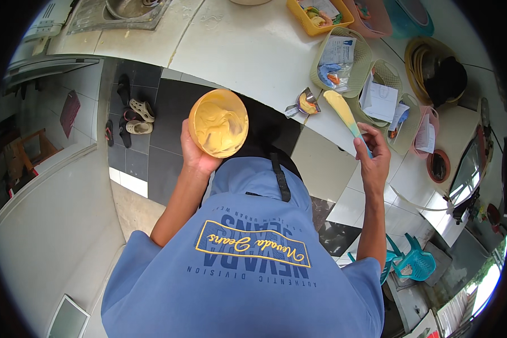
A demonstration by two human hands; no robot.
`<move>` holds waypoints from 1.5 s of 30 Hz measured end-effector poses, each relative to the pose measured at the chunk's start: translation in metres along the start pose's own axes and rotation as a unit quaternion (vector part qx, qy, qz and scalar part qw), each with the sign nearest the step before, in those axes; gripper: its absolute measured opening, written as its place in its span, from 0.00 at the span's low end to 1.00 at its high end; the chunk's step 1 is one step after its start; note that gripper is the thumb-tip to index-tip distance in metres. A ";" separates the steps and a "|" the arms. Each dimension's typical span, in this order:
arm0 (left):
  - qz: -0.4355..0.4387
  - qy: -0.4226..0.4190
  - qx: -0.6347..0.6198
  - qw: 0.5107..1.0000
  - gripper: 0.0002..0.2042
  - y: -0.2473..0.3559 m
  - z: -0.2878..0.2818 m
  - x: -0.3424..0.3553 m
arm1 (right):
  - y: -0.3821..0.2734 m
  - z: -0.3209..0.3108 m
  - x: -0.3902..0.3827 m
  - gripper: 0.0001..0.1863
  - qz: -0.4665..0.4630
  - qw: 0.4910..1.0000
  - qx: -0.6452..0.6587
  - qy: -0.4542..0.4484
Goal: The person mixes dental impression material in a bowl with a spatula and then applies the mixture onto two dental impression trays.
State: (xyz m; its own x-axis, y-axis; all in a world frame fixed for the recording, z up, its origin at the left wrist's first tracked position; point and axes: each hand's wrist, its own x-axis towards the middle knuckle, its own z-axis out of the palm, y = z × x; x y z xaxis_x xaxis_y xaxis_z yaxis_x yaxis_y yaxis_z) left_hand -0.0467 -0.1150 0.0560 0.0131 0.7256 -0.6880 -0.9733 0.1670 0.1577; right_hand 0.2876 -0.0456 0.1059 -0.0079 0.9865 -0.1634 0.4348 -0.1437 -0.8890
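Observation:
My left hand (196,155) holds a round bowl (218,124) of yellow creamy mixture, its opening facing the camera. My right hand (370,145) grips the light-blue handle of a spatula (342,112), whose blade is coated in the same yellow and points up toward the counter. Near the counter's front edge, between bowl and spatula, lies a small metallic packet or scoop (303,103) smeared with yellow; I cannot tell which.
The white counter (248,45) carries a steel sink (90,19), a yellow basket (321,14) and several pastel baskets (343,59) with papers. Pots (434,73) sit at right. Footwear (141,115) lies on the floor at left; teal plastic chairs (417,259) stand lower right.

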 end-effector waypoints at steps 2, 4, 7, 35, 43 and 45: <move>-0.023 -0.075 -0.042 0.996 0.23 -0.003 -0.001 0.009 | -0.028 0.009 -0.008 0.12 0.013 0.998 0.054 -0.033; -0.046 -0.103 -0.051 0.992 0.23 -0.010 0.012 0.013 | -0.046 0.013 -0.011 0.12 -0.091 0.988 -0.037 -0.122; -0.060 -0.129 -0.041 0.989 0.24 -0.016 0.028 0.011 | -0.087 0.027 -0.011 0.13 -0.168 0.940 -0.213 -0.207; 0.070 -0.148 -0.027 0.986 0.25 -0.020 0.083 0.026 | -0.025 0.096 -0.085 0.23 -0.241 0.965 -0.098 -0.019; 0.060 -0.209 0.086 0.972 0.24 -0.025 0.100 0.016 | -0.072 0.041 -0.054 0.16 -0.169 0.984 -0.054 -0.023; 0.055 -0.208 0.098 0.972 0.24 -0.026 0.104 0.017 | -0.087 0.040 -0.041 0.15 -0.210 0.969 -0.127 -0.040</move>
State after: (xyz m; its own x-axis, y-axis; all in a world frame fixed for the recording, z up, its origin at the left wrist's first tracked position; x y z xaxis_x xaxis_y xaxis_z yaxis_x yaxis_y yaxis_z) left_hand 0.0027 -0.0377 0.1143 0.0421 0.9467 -0.3192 -0.9119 0.1670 0.3750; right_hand 0.2136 -0.0770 0.1731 -0.2973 0.9432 0.1481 0.5860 0.3027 -0.7516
